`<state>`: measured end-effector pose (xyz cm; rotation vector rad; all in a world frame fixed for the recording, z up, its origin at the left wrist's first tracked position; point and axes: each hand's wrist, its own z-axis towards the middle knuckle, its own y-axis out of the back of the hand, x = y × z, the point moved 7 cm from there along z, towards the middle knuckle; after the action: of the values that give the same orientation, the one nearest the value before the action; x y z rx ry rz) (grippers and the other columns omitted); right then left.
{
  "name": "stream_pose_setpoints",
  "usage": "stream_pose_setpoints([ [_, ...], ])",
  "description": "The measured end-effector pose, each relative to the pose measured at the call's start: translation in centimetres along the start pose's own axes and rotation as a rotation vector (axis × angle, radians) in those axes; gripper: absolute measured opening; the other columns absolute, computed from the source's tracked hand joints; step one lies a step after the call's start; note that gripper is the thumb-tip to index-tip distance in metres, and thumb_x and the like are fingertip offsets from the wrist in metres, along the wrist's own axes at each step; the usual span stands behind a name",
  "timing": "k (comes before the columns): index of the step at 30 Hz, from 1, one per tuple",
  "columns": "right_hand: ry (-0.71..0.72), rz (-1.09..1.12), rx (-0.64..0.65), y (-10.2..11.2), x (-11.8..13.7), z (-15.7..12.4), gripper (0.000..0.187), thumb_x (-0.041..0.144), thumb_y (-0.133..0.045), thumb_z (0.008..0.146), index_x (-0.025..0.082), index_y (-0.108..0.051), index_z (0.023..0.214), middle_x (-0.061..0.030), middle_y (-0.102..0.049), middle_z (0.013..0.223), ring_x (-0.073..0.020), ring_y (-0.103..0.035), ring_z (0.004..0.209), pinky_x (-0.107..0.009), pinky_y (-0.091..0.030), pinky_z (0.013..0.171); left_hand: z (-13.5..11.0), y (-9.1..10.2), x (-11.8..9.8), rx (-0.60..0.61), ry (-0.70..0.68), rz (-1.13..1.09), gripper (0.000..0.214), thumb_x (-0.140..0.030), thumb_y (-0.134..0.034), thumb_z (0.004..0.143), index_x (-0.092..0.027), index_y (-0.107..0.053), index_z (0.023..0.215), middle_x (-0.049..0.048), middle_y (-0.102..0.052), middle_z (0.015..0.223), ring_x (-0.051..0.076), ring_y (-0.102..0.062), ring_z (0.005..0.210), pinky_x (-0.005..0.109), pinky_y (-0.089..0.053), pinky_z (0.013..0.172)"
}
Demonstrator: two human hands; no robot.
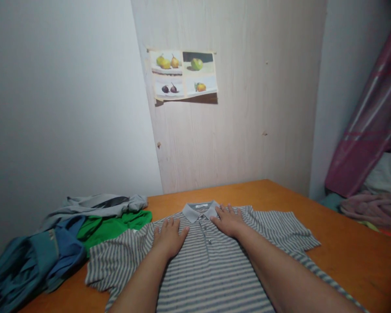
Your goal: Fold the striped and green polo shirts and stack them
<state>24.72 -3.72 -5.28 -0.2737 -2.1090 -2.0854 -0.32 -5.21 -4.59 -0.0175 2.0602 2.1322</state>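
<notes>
A grey and white striped polo shirt lies spread face up on the orange wooden table, collar toward the wall. My left hand lies flat on its left chest, fingers stretched out. My right hand rests flat just right of the collar, fingers spread. Neither hand holds anything. Both sleeves lie out to the sides.
A heap of clothes sits at the table's left: a green garment, a grey one, blue ones. A fruit picture hangs on the wall. Striped cloth and bedding are at the right.
</notes>
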Motion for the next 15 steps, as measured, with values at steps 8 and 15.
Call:
stream_pose_setpoints([
  [8, 0.005, 0.060, -0.037, 0.3, -0.2, 0.0, 0.086, 0.075, -0.027, 0.092, 0.026, -0.025, 0.162, -0.0073, -0.021, 0.168, -0.0397, -0.008, 0.154, -0.068, -0.001, 0.118, -0.1, 0.5, -0.2, -0.011, 0.007, 0.009, 0.080, -0.067, -0.023, 0.094, -0.019, -0.039, 0.155, 0.0140, -0.026, 0.166, 0.035, -0.020, 0.154, 0.064, -0.014, 0.120],
  [15, -0.086, 0.178, -0.060, 2.3, -1.9, 1.2, 0.076, 0.062, -0.016, 0.101, 0.015, -0.033, 0.159, -0.0128, -0.036, 0.162, -0.0281, -0.031, 0.150, -0.042, -0.023, 0.120, 0.1, 0.4, -0.3, -0.016, 0.005, 0.001, 0.080, -0.067, -0.025, 0.094, -0.017, -0.040, 0.155, 0.0146, -0.024, 0.166, 0.036, -0.019, 0.154, 0.066, -0.014, 0.119],
])
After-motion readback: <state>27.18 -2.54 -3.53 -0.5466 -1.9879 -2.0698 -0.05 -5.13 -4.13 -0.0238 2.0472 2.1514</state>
